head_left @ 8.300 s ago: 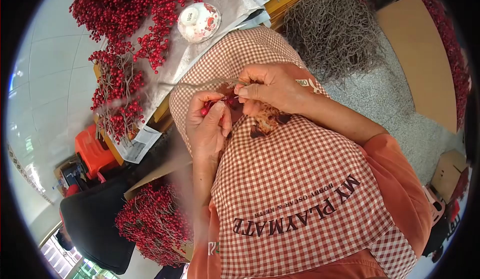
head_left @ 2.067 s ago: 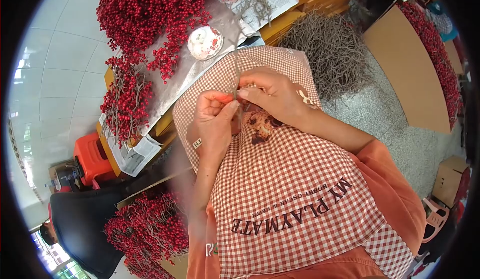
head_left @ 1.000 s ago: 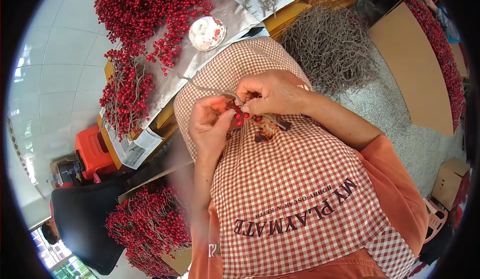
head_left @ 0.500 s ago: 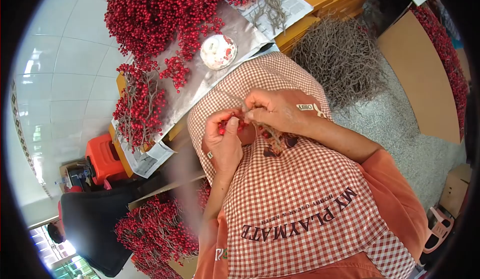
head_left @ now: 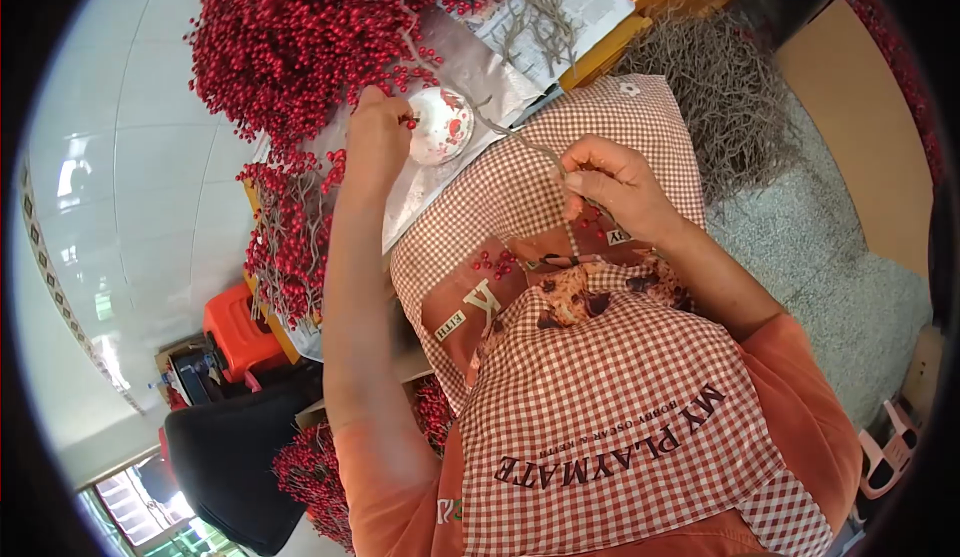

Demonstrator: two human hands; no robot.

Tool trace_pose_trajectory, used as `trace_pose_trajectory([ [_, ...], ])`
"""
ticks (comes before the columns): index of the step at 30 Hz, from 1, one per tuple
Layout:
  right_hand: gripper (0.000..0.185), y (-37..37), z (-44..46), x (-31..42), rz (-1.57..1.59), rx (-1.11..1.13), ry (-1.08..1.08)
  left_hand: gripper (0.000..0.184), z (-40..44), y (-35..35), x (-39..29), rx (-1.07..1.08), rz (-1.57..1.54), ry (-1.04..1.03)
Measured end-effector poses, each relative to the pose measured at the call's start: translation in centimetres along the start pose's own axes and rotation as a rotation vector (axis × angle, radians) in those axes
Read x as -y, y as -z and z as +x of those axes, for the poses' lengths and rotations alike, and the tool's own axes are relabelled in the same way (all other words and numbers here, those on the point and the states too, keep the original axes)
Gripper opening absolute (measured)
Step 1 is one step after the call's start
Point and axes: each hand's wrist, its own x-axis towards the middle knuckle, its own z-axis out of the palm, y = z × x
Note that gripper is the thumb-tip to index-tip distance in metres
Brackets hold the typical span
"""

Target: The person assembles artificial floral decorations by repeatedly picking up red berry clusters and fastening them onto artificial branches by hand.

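Note:
My left hand [head_left: 378, 142] is at the left rim of a small white bowl [head_left: 440, 129] with a red pattern. Its fingers are pinched, and a dark red berry [head_left: 411, 123] shows at their tips. Over my lap, my right hand [head_left: 612, 185] is closed around a thin grey-brown twig [head_left: 525, 141]. The twig runs up and left past the bowl toward the berry heap. A few loose red berries [head_left: 494, 263] lie on the checked apron [head_left: 600, 377] in my lap.
A large heap of red berry branches [head_left: 300, 47] covers the table's far side. Bare twigs [head_left: 540, 17] lie on newspaper; a bigger twig pile [head_left: 705, 97] stands to the right. A cardboard box [head_left: 855, 107], a red stool [head_left: 240, 332] and a black chair back [head_left: 235, 467] flank me.
My left hand has moved from my lap up and left to the bowl. My right hand has shifted right, holding the twig, which now stretches out in plain view.

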Motion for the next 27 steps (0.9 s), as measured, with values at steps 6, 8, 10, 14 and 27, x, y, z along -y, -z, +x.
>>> trace_pose_trajectory([
  [6, 0.013, 0.0, -0.6, 0.6, 0.027, 0.014, -0.051, 0.012, 0.5, 0.0, 1.1, 0.12, 0.044, -0.116],
  [8, 0.014, 0.0, -0.5, 0.4, 0.043, 0.049, -0.069, 0.011, -0.9, 0.6, 0.8, 0.04, 0.049, -0.136],
  [10, 0.014, -0.2, -0.5, 0.0, 0.056, 0.084, -0.095, 0.009, -3.0, 1.0, 0.3, -0.078, -0.154, 0.088],
  [14, 0.02, -1.3, -0.2, -0.4, 0.093, 0.139, -0.096, 0.009, -8.9, 0.2, -3.5, -0.005, -1.0, 0.691],
  [27, 0.014, -4.2, -0.9, -1.0, -0.064, 0.288, -0.206, 0.017, -16.9, -0.8, -12.4, -0.123, -1.66, 0.704],
])
